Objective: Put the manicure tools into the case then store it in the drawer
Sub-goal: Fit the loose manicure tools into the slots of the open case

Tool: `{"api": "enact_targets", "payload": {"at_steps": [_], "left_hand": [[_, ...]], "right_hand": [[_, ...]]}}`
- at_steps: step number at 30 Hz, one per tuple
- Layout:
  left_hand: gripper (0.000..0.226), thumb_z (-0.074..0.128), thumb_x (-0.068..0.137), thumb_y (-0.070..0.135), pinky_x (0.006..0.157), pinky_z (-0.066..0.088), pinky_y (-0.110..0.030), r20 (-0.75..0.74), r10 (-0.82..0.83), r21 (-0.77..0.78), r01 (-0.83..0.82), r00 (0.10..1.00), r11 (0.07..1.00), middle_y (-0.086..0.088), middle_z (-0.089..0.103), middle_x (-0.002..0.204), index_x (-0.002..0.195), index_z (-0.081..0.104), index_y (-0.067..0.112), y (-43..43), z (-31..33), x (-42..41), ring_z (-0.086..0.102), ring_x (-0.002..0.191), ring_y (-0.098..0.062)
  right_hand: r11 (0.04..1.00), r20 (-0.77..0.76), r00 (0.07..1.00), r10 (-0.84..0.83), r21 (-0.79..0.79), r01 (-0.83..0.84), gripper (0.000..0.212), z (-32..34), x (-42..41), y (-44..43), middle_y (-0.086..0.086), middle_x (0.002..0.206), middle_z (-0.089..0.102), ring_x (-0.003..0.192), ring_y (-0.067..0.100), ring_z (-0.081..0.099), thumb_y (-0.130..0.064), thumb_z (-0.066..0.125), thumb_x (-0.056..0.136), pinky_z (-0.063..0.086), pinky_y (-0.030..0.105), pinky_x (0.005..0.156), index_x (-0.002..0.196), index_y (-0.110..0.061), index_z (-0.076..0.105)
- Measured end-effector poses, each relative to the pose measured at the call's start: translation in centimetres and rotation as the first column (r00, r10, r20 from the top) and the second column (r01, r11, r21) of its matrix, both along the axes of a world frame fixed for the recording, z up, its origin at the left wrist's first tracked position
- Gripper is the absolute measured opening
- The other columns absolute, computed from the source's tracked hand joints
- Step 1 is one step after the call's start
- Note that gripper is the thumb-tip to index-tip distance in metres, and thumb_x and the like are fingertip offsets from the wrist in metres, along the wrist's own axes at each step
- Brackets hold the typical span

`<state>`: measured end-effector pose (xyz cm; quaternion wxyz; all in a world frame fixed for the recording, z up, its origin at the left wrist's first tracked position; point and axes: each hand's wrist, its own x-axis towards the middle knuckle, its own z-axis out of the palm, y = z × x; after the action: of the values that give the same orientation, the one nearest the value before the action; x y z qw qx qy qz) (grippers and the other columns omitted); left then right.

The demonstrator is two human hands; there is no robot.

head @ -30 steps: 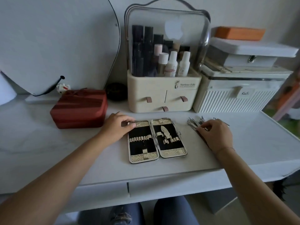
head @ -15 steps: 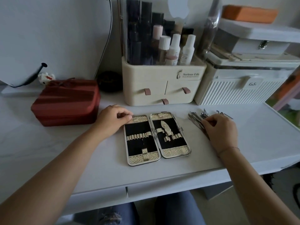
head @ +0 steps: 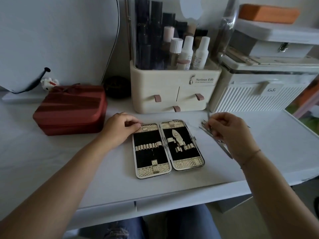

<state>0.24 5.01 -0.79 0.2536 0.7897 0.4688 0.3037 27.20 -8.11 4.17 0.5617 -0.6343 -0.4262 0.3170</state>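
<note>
The gold manicure case [head: 168, 149] lies open and flat on the white desk [head: 86, 169], its black lining and loops showing, with one gold fitting in the right half. My left hand [head: 120, 128] rests at the case's top-left corner, fingers curled on the rim. My right hand [head: 227, 131] is raised just above the desk to the right of the case and pinches a thin metal tool [head: 208, 112] that points upward. Several more metal manicure tools [head: 215, 137] lie on the desk under and beside that hand. A drawer front [head: 103, 209] runs along the desk's near edge.
A cream cosmetics organiser [head: 174, 90] with small drawers stands right behind the case. A red zipped pouch [head: 70, 109] sits at the left, a white ribbed box [head: 259, 99] at the right. A framed mirror [head: 303, 118] lies at the far right edge.
My right hand has lifted off the pile of tools with one thin tool pinched in its fingers. My left hand stays at the case's corner. The camera has tilted down and nearer.
</note>
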Motion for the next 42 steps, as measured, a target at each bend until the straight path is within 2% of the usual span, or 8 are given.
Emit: {"api": "enact_targets", "payload": {"at_steps": [3,7,13,23,26,30,35,42], "left_hand": [[0.009,0.07,0.08,0.017,0.074,0.037,-0.007,0.035,-0.013,-0.034,0.014,0.999,0.999,0.013,0.063,0.084,0.087,0.073,0.022,0.0,0.2,-0.1,0.057,0.084,-0.007],[0.006,0.072,0.079,0.015,0.074,0.039,-0.006,0.108,-0.009,-0.093,0.019,0.994,0.995,0.002,0.07,0.088,0.083,0.073,0.019,-0.1,0.7,-0.5,0.062,0.084,-0.009],[0.011,0.073,0.078,0.016,0.068,0.041,-0.004,0.138,-0.024,-0.158,0.046,0.99,0.986,0.012,0.068,0.081,0.081,0.072,0.026,-0.1,1.0,-0.8,0.06,0.071,0.008],[0.016,0.072,0.079,0.012,0.074,0.049,-0.021,0.209,-0.019,-0.221,0.066,0.978,0.973,-0.005,0.071,0.086,0.09,0.069,0.023,0.5,0.9,-1.1,0.063,0.075,-0.007],[0.015,0.073,0.078,0.014,0.072,0.048,-0.018,0.197,-0.027,-0.238,0.075,0.98,0.968,-0.004,0.071,0.087,0.091,0.069,0.021,0.4,1.2,-1.3,0.063,0.076,-0.008],[0.006,0.073,0.079,0.023,0.073,0.048,-0.02,0.114,-0.03,-0.229,0.056,0.993,0.972,0.002,0.071,0.085,0.084,0.069,0.022,0.3,1.5,-1.5,0.064,0.078,-0.007],[0.006,0.071,0.081,0.022,0.064,0.042,-0.007,0.09,-0.052,-0.251,0.073,0.995,0.965,0.011,0.067,0.079,0.079,0.068,0.026,0.3,1.8,-1.7,0.06,0.073,0.001],[0.008,0.071,0.081,0.022,0.075,0.046,-0.018,0.099,-0.082,-0.289,0.107,0.992,0.951,0.01,0.067,0.082,0.079,0.068,0.029,0.3,2.0,-2.0,0.061,0.078,-0.002]], "right_hand": [[0.934,-0.272,0.9,0.34,-0.016,-0.358,0.039,1.3,-2.8,1.5,0.013,0.072,0.068,0.058,0.014,0.061,0.004,0.058,0.084,0.053,0.021,0.057,0.116,-0.016,0.049],[0.803,-0.157,0.812,0.562,-0.132,-0.581,0.043,1.6,-7.3,4.6,0.017,0.075,0.066,0.06,0.016,0.065,0.006,0.056,0.086,0.055,0.022,0.057,0.125,-0.01,0.048],[0.782,-0.065,0.808,0.586,-0.218,-0.584,0.018,0.5,-10.9,8.5,0.014,0.07,0.063,0.055,0.01,0.064,-0.001,0.056,0.089,0.054,0.018,0.051,0.106,0.003,0.059],[0.836,0.023,0.857,0.514,-0.235,-0.496,0.01,-1.0,-12.0,10.3,0.006,0.057,0.063,0.048,0.006,0.061,0.002,0.063,0.083,0.053,0.018,0.049,0.092,-0.001,0.06],[0.84,0.062,0.854,0.516,-0.229,-0.491,0.01,-1.2,-12.1,10.4,0.01,0.062,0.062,0.047,0.005,0.061,0.003,0.065,0.082,0.052,0.016,0.048,0.084,-0.005,0.06],[0.831,0.104,0.836,0.539,-0.226,-0.508,0.011,-1.3,-12.0,10.5,0.01,0.066,0.063,0.05,0.004,0.061,0.002,0.065,0.081,0.052,0.015,0.052,0.093,0.0,0.064],[0.815,0.164,0.803,0.572,-0.227,-0.534,0.011,-1.4,-12.0,10.4,0.01,0.068,0.064,0.051,0.002,0.061,0.002,0.065,0.081,0.051,0.014,0.053,0.091,-0.003,0.065],[0.788,0.224,0.758,0.613,-0.247,-0.565,0.012,-1.3,-11.7,10.3,0.007,0.072,0.066,0.058,0.007,0.061,-0.005,0.059,0.087,0.049,0.016,0.052,0.095,-0.008,0.068]]}}
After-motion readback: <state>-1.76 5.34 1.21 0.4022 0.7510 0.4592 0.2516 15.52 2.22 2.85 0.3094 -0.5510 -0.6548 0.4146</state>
